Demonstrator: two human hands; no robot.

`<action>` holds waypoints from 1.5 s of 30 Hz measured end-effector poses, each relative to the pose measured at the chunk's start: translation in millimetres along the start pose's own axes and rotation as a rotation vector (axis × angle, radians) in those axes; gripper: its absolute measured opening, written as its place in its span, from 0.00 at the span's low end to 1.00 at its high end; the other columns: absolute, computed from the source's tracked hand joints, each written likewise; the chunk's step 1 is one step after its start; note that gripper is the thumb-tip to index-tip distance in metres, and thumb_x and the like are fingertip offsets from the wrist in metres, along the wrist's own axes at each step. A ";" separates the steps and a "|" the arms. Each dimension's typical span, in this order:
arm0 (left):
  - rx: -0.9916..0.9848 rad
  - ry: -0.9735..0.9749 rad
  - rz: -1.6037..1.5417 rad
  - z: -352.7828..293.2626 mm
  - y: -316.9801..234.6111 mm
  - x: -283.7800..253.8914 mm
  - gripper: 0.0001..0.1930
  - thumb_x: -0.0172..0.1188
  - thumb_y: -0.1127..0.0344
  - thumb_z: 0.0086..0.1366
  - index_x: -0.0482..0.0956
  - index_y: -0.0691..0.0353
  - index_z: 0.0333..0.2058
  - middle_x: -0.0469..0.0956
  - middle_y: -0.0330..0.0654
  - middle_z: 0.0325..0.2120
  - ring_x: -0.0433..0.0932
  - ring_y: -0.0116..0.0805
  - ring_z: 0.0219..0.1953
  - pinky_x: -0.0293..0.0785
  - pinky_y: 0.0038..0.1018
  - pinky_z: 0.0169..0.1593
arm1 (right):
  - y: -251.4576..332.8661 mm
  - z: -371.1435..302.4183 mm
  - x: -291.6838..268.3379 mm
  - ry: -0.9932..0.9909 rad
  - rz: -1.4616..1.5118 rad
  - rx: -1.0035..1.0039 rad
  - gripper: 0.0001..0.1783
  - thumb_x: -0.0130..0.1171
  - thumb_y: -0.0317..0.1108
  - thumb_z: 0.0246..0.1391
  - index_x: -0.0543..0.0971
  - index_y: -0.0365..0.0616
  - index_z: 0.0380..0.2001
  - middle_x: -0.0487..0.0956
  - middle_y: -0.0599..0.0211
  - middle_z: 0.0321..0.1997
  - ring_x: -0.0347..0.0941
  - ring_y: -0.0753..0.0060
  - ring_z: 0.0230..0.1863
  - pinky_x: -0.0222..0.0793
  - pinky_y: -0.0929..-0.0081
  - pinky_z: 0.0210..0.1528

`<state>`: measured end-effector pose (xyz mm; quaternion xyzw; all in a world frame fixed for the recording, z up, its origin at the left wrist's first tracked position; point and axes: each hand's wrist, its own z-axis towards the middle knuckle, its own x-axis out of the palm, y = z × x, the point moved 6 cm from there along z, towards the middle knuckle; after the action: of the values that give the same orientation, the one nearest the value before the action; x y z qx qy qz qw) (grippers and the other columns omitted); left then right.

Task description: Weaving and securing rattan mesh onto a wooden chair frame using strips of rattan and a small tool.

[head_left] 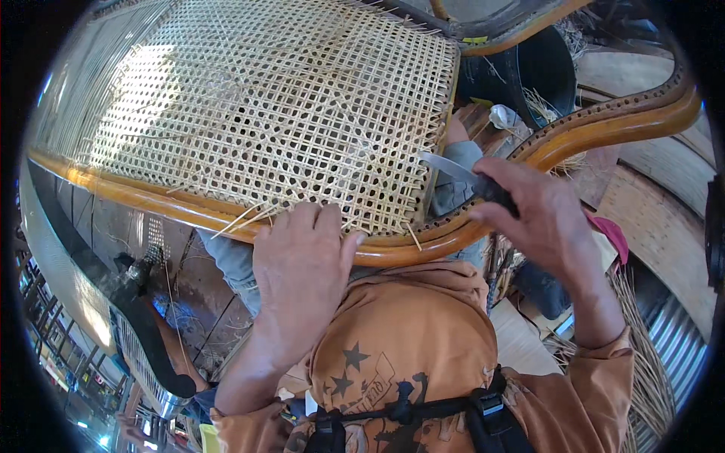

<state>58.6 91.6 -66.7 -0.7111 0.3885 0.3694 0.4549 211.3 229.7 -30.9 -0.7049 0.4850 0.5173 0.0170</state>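
Note:
A woven cane panel (287, 113) stretches across a curved, varnished wooden frame (151, 200) in front of me. My left hand (298, 253) lies over the near rail, its fingers on the cane's edge and its thumb apart. Loose cane ends (243, 219) stick out beside those fingers. In my right hand (536, 211) is a knife (447, 164), gripped by its dark handle. The pale blade points left, with its tip at the panel's right edge. Another short cane end (414, 237) pokes over the rail near the corner.
The frame's curved arm (612, 132), dotted with small holes, sweeps off to the right. Beyond the panel stands a black bucket (544, 72) with cane scraps. Long cane strands (638, 355) lie at the lower right. A second caned piece with a dark frame (83, 275) is on the left.

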 end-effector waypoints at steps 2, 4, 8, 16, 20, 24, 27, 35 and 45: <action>-0.009 0.027 0.028 -1.8 3.8 1.5 0.11 0.58 0.58 0.55 0.72 0.59 0.29 0.69 0.40 0.26 0.71 0.37 0.33 0.65 0.33 0.35 | -3.3 7.6 -7.4 0.022 -0.161 -0.018 0.16 0.56 0.42 0.49 0.73 0.43 0.37 0.76 0.55 0.31 0.74 0.51 0.34 0.68 0.58 0.33; -0.011 0.092 0.040 -2.1 5.4 5.1 0.10 0.59 0.58 0.55 0.72 0.58 0.29 0.69 0.40 0.27 0.72 0.36 0.33 0.65 0.33 0.35 | -7.8 13.7 -3.4 0.155 -0.278 0.022 0.14 0.56 0.40 0.49 0.74 0.44 0.36 0.76 0.54 0.27 0.74 0.51 0.33 0.68 0.57 0.34; 0.073 0.046 0.079 1.3 3.6 4.5 0.06 0.56 0.65 0.52 0.72 0.58 0.28 0.69 0.39 0.26 0.72 0.36 0.31 0.65 0.32 0.35 | -7.3 21.7 3.4 0.232 -0.323 0.019 0.12 0.56 0.39 0.49 0.75 0.43 0.34 0.76 0.54 0.25 0.74 0.50 0.32 0.68 0.56 0.34; 0.150 -0.011 0.119 5.2 -0.6 12.0 0.02 0.53 0.69 0.49 0.70 0.57 0.24 0.68 0.38 0.21 0.72 0.34 0.26 0.65 0.30 0.29 | -9.3 34.1 6.1 0.322 -0.396 0.070 0.12 0.57 0.39 0.48 0.75 0.42 0.31 0.76 0.52 0.24 0.74 0.50 0.33 0.69 0.57 0.36; 0.110 0.006 0.005 7.8 8.7 16.3 0.08 0.58 0.61 0.51 0.69 0.55 0.21 0.67 0.36 0.16 0.71 0.35 0.19 0.63 0.32 0.24 | -9.4 45.6 7.2 0.352 -0.416 -0.044 0.11 0.57 0.38 0.47 0.76 0.42 0.30 0.76 0.52 0.24 0.74 0.51 0.33 0.69 0.58 0.36; 0.102 -0.081 -0.012 10.0 12.4 19.4 0.16 0.64 0.53 0.50 0.69 0.55 0.19 0.67 0.37 0.15 0.70 0.35 0.18 0.61 0.32 0.24 | -11.9 53.7 11.2 0.422 -0.379 -0.092 0.12 0.58 0.37 0.46 0.76 0.41 0.32 0.75 0.51 0.24 0.74 0.50 0.32 0.68 0.58 0.36; 0.071 -0.133 -0.030 9.6 14.4 22.4 0.14 0.64 0.56 0.50 0.69 0.54 0.18 0.67 0.37 0.14 0.69 0.35 0.18 0.61 0.31 0.25 | -18.8 56.2 13.1 0.500 -0.327 -0.016 0.11 0.57 0.37 0.47 0.77 0.40 0.30 0.76 0.51 0.25 0.74 0.49 0.33 0.69 0.57 0.37; 0.137 -0.134 -0.025 9.9 12.9 21.1 0.10 0.62 0.60 0.52 0.71 0.54 0.19 0.67 0.36 0.14 0.70 0.34 0.19 0.62 0.31 0.27 | -24.6 54.3 17.2 0.506 -0.317 -0.034 0.11 0.56 0.38 0.47 0.77 0.42 0.31 0.76 0.51 0.25 0.74 0.49 0.33 0.69 0.57 0.37; 0.205 0.038 -0.092 40.1 -37.9 17.0 0.22 0.61 0.57 0.52 0.73 0.60 0.45 0.65 0.43 0.48 0.61 0.45 0.52 0.59 0.40 0.51 | -19.3 44.0 -5.9 0.306 -0.353 -0.023 0.11 0.56 0.38 0.48 0.76 0.42 0.31 0.76 0.53 0.26 0.74 0.50 0.34 0.68 0.56 0.38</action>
<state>92.6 136.2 -80.6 -0.6848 0.3997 0.2929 0.5343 193.5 267.0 -56.1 -0.8491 0.3453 0.3988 0.0255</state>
